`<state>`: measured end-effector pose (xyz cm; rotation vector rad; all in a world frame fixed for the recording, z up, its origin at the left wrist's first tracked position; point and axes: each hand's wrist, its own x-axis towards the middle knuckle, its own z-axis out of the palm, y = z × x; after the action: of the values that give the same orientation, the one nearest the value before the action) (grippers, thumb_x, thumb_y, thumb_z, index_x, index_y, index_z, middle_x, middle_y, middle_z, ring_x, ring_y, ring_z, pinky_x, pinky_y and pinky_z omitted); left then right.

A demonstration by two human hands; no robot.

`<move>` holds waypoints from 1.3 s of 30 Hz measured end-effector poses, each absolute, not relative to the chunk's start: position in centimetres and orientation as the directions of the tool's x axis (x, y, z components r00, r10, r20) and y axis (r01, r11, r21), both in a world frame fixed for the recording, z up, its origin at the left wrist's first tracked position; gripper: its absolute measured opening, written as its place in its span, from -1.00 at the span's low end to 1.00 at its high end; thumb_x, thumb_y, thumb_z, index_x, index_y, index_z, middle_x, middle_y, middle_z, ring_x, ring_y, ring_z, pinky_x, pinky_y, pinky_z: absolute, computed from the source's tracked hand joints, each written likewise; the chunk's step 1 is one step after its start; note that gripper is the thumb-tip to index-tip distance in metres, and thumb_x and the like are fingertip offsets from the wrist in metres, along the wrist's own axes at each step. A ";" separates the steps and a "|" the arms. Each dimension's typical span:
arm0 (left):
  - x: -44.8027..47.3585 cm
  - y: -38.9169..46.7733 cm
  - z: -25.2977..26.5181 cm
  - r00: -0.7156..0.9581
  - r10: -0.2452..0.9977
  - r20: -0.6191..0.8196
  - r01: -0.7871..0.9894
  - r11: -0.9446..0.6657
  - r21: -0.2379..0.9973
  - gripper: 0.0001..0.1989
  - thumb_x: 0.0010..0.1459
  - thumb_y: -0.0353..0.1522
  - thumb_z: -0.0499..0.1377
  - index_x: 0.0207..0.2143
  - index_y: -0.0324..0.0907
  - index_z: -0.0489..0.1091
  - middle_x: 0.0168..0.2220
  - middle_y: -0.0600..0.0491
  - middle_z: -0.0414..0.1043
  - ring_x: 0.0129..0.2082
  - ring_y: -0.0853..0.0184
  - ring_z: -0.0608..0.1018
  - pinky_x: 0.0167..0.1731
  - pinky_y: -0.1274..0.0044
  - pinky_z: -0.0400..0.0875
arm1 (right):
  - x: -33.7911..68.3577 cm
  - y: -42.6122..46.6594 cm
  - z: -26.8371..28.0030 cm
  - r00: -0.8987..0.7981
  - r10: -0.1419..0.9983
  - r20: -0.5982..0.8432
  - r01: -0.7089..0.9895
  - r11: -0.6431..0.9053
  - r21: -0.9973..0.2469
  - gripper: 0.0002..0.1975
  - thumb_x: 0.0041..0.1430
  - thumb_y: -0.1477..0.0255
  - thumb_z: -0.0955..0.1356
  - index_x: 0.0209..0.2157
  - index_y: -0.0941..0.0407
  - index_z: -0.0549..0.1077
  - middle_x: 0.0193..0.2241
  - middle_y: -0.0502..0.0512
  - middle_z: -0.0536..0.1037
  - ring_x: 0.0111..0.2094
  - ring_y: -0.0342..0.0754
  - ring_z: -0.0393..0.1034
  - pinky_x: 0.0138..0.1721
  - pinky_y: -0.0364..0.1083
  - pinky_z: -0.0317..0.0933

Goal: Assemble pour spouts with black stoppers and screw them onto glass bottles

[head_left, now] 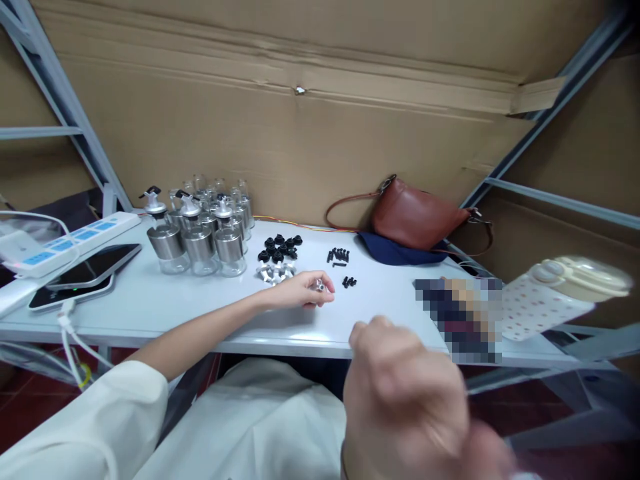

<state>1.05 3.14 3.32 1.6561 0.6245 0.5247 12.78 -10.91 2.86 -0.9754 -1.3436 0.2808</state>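
Observation:
My left hand (301,290) is closed around a small silver pour spout (319,286), mostly hidden by the fingers, just above the table. Beside that wrist lie several similar silver spouts (274,272), with a cluster of black stoppers (278,248) behind them. To the right of the fingers are small black pieces (349,282) and, farther back, short black tubes (339,255). My right hand (405,393) is raised close to the camera in front of the table edge. It is smeared by motion, and its fingers are too blurred to show what they hold, if anything.
Glass and steel bottles (200,243), some topped with spouts, stand at the back left. A power strip (75,243) and a phone (95,265) lie at far left. A brown bag (417,213) rests on a navy cap (395,252); a dotted cup (545,307) is at right.

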 end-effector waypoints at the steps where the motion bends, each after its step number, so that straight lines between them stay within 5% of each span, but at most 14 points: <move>1: 1.0 3.1 3.3 0.764 0.645 0.002 0.085 -0.104 0.991 -0.70 0.04 -0.25 0.22 -0.24 -0.23 0.25 -0.60 0.24 0.24 -0.69 0.57 0.22 -0.64 0.67 0.06 | 12.6 -9.4 2.9 0.420 0.592 0.688 0.279 0.637 -0.718 -0.54 0.32 0.15 0.07 -0.50 0.04 0.37 -0.60 0.02 0.32 -0.59 -0.07 0.25 -0.58 -0.06 0.14; 2: 0.9 3.1 3.3 0.771 0.637 0.004 0.066 -0.085 0.994 -0.67 0.04 -0.25 0.23 -0.20 -0.22 0.24 -0.62 0.25 0.24 -0.70 0.57 0.22 -0.65 0.67 0.05 | 12.6 -7.9 2.7 0.496 0.565 0.659 0.238 0.642 -0.729 -0.60 0.31 0.18 0.12 -0.48 0.05 0.37 -0.63 -0.02 0.28 -0.64 -0.11 0.18 -0.62 -0.11 0.05; 4: 0.9 3.2 3.2 0.770 0.638 -0.001 0.046 -0.054 0.997 -0.62 0.06 -0.24 0.23 -0.13 -0.22 0.22 -0.62 0.25 0.26 -0.72 0.56 0.26 -0.67 0.67 0.07 | 13.3 -5.2 1.8 0.409 0.689 0.599 0.203 0.571 -0.795 -0.72 0.26 0.21 0.21 -0.37 0.08 0.42 -0.69 -0.11 0.19 -0.69 -0.17 0.08 -0.65 -0.16 -0.04; 7: 1.0 3.3 2.9 0.767 0.642 -0.008 0.014 -0.004 1.000 -0.58 0.09 -0.23 0.21 -0.06 -0.21 0.21 -0.60 0.23 0.31 -0.74 0.55 0.31 -0.69 0.66 0.07 | 14.8 -3.1 0.1 0.177 0.804 0.567 0.374 0.478 -0.795 -0.82 0.16 0.30 0.32 -0.28 0.11 0.47 -0.55 -0.03 0.39 -0.61 -0.17 0.17 -0.58 -0.14 0.06; 11: 1.1 3.6 2.4 0.766 0.643 0.011 -0.013 -0.002 1.000 -0.55 0.12 -0.22 0.20 0.00 -0.22 0.21 -0.55 0.19 0.37 -0.73 0.55 0.35 -0.69 0.67 0.08 | 15.4 -2.9 -0.8 0.046 0.788 0.614 0.495 0.516 -0.699 -0.82 0.07 0.39 0.39 -0.24 0.09 0.47 -0.37 0.04 0.46 -0.46 -0.11 0.23 -0.44 -0.11 0.16; 20: 0.9 4.0 1.6 0.812 0.584 -0.023 0.029 0.000 1.000 -0.54 0.12 -0.27 0.22 0.04 -0.23 0.25 -0.31 0.02 0.46 -0.67 0.57 0.43 -0.66 0.66 0.10 | 15.4 -2.6 -1.0 0.085 0.823 0.562 0.399 0.489 -0.776 -0.92 0.07 0.43 0.35 -0.39 0.10 0.50 -0.41 0.05 0.45 -0.46 -0.11 0.27 -0.51 -0.13 0.13; 28: 1.1 3.5 1.9 0.809 0.587 -0.033 0.049 -0.011 0.999 -0.56 0.11 -0.24 0.21 0.00 -0.22 0.23 -0.40 0.09 0.42 -0.65 0.55 0.39 -0.59 0.63 0.13 | 15.4 -2.6 -1.0 0.123 0.826 0.550 0.354 0.481 -0.802 -0.96 0.02 0.46 0.34 -0.45 0.09 0.45 -0.44 0.04 0.44 -0.43 -0.10 0.30 -0.50 -0.14 0.16; 34: 1.5 2.9 2.2 0.743 0.669 0.021 -0.114 0.096 0.989 -0.81 0.13 -0.39 0.14 -0.25 -0.18 0.14 -0.48 0.20 0.33 -0.60 0.54 0.34 -0.50 0.59 0.18 | 16.0 -2.1 -1.8 0.399 0.796 0.455 0.037 0.482 -0.875 -0.86 0.01 0.38 0.39 -0.44 0.11 0.35 -0.41 0.08 0.52 -0.41 -0.07 0.41 -0.39 -0.08 0.27; 39: 2.1 2.7 2.2 0.687 0.726 0.035 -0.127 0.074 0.989 -0.89 0.16 -0.44 0.05 -0.37 -0.18 0.10 -0.42 0.17 0.35 -0.62 0.58 0.35 -0.53 0.61 0.13 | 16.4 -2.1 -1.9 0.416 0.793 0.446 0.145 0.426 -0.893 -0.81 0.02 0.31 0.40 -0.34 0.13 0.48 -0.52 -0.01 0.43 -0.48 -0.11 0.33 -0.37 -0.07 0.27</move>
<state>2.09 2.75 2.21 1.3558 0.5520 0.6918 16.35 -2.08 -1.93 -1.0763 -1.0889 0.5251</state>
